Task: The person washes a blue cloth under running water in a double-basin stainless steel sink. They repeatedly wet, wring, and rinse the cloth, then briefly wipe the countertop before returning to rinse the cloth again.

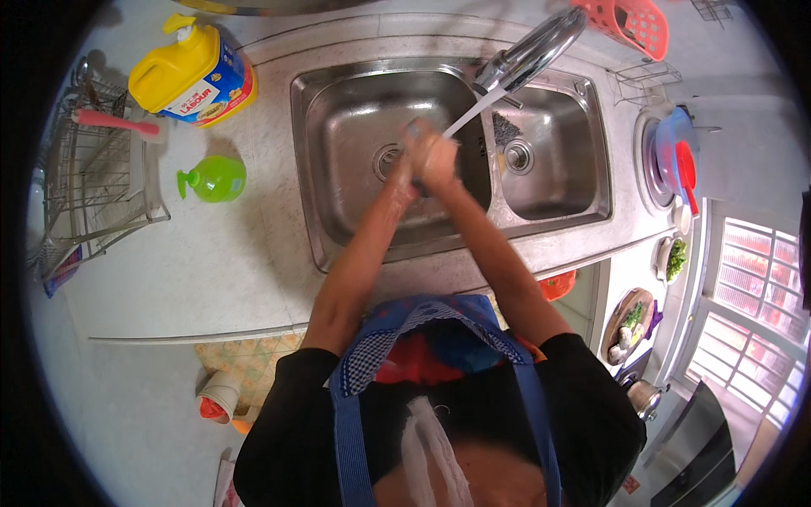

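Observation:
My left hand (407,152) and my right hand (438,161) are pressed together above the large basin of a stainless steel double sink (345,209). Water runs from the chrome faucet (538,44) onto them. The fingers overlap and are blurred, so whether anything lies between them cannot be told. Below the hands is the basin's drain (386,161). A dark scouring pad (505,128) rests in the smaller basin, near its drain (518,157).
Left of the sink stand a yellow Labour pump jug (190,76), a green pump bottle (218,179) and a wire dish rack (95,171). At right are a blue plastic basin (675,146), a round cutting board with food (618,336) and a metal pot (643,399).

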Motion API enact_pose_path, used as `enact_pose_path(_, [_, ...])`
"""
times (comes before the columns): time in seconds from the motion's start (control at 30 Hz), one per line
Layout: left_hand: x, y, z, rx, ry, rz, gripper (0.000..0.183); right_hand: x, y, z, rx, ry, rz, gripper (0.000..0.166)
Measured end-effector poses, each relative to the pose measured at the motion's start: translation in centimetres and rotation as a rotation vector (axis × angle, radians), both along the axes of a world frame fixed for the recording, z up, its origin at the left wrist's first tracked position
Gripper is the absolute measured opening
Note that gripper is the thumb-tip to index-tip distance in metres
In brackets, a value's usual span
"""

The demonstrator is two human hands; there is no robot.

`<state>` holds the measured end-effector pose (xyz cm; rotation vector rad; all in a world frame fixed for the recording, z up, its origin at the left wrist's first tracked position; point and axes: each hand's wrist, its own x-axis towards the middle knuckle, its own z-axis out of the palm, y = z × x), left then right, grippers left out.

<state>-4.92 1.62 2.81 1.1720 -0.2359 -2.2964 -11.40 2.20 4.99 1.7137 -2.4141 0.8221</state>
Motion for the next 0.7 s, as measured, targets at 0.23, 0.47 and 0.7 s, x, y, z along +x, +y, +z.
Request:
enact_pose_path(0.23, [4.6,-3.8,-1.6,-0.259,0.181,0.137,0.043,-8.4,-1.1,-0.6,-0.053,-0.820,-0.046,0.034])
enact_pose_path(0.47, [2.2,-0.5,-6.8,-0.165,0.423,0.181,0.041,2.8,3.8,3.8,0.141,-0.776,0.235,0.028])
enact_pose_path(0.7, [-0.6,0.3,-5.0,-0.013,0.074,0.016,0.030,-2.8,1.5,-4.2,0.210,0.009,0.097,0.025])
